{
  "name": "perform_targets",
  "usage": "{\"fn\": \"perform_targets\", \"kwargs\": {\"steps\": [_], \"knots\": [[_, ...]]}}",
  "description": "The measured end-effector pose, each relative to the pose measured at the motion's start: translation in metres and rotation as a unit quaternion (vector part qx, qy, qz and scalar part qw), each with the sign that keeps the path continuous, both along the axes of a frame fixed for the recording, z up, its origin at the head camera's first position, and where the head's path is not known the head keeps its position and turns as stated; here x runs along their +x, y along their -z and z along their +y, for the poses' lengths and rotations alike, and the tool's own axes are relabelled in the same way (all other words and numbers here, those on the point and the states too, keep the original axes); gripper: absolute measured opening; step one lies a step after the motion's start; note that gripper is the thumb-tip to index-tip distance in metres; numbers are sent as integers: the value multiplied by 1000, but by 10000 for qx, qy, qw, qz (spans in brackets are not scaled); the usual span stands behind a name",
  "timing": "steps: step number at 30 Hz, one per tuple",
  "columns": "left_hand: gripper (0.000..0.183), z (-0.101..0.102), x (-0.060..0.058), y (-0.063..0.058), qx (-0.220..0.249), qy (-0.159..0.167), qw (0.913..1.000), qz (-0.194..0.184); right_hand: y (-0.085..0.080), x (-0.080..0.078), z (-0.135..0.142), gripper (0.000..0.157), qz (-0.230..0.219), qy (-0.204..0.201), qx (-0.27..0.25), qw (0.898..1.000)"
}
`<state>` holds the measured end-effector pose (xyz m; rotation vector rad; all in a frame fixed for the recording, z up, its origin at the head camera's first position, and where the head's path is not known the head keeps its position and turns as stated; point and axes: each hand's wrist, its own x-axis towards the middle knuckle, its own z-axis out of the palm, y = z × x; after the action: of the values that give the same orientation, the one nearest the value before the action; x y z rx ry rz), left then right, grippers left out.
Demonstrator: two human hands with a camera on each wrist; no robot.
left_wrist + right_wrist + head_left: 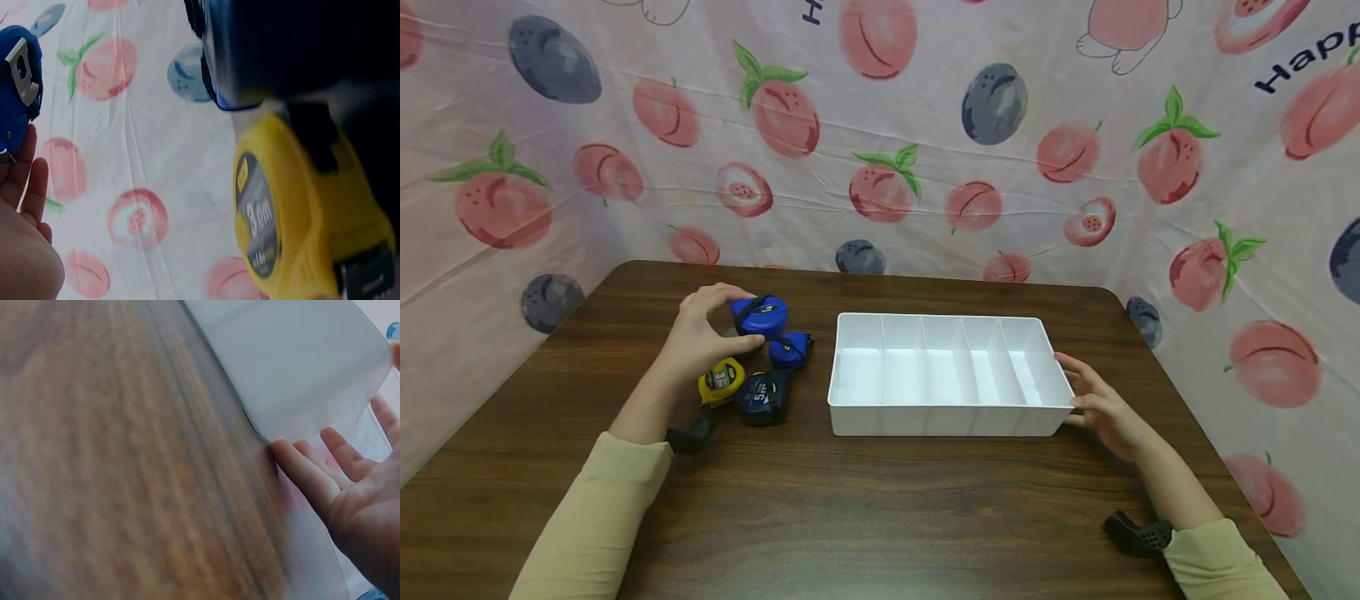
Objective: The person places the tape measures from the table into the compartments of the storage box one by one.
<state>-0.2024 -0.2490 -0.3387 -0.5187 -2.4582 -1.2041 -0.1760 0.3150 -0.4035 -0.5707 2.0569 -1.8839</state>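
Note:
My left hand [706,329] pinches a blue tape measure [763,317] with a black strap between thumb and fingers, at the back of a small group of tape measures. Its metal hook shows in the left wrist view. In front of it lie a smaller blue tape measure [788,351], a yellow tape measure [722,381] and a dark blue one marked 5m [763,397]. A greyish thing under the left hand is mostly hidden. My right hand [1105,408] touches the right end of a white divided box [940,421], its fingers fairly straight along the wall.
The box stands on a brown wooden table [925,508], its several narrow compartments showing bare white floors. Behind and beside the table hangs a fruit-printed cloth [925,108]. A black wrist mount [1138,533] sits on the right wrist, and another [691,435] on the left.

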Motion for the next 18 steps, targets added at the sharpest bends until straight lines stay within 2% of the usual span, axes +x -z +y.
{"fn": "perform_targets", "kwargs": {"steps": [8,18], "knots": [[44,15,4,2,325,124,9992,-210,0,1,0,61,-6,19,32,10000],[48,30,8,3,371,212,9983,-394,0,0,1,61,41,-35,27,10000]]}}
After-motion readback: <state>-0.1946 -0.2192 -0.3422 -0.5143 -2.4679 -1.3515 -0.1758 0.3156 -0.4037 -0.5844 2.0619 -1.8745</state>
